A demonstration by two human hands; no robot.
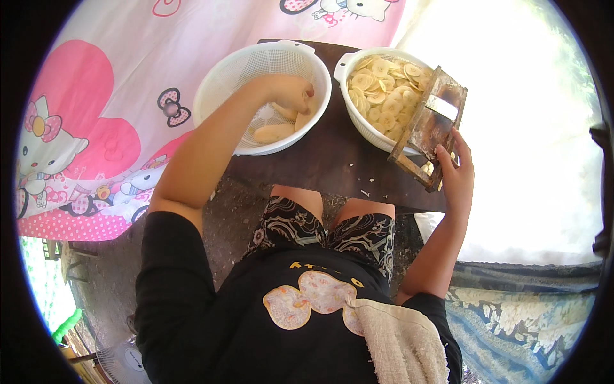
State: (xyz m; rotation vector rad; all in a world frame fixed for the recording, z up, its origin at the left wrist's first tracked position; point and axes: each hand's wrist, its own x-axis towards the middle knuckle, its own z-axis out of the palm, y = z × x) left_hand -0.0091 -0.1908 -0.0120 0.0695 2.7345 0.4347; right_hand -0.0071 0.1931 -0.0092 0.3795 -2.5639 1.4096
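My left hand (291, 93) reaches into a white mesh basket (217, 83) on the left, its fingers curled down around a peeled banana (304, 120) and partly hidden behind the back of the hand. Another peeled banana (274, 133) lies on the basket's bottom. On the right, my right hand (456, 168) grips the near end of a wooden slicer (437, 115) with a pale metal blade plate. The slicer leans across the rim of a second white basket (366, 130). Many thin banana slices (387, 96) fill that basket.
Both baskets stand on a dark wooden table (332, 166), with small banana scraps near its front edge. A pink printed curtain (128, 83) hangs at the left, and a bright white cloth (518, 128) at the right. A light towel (400, 339) hangs over my shirt. A fan (121, 361) stands lower left.
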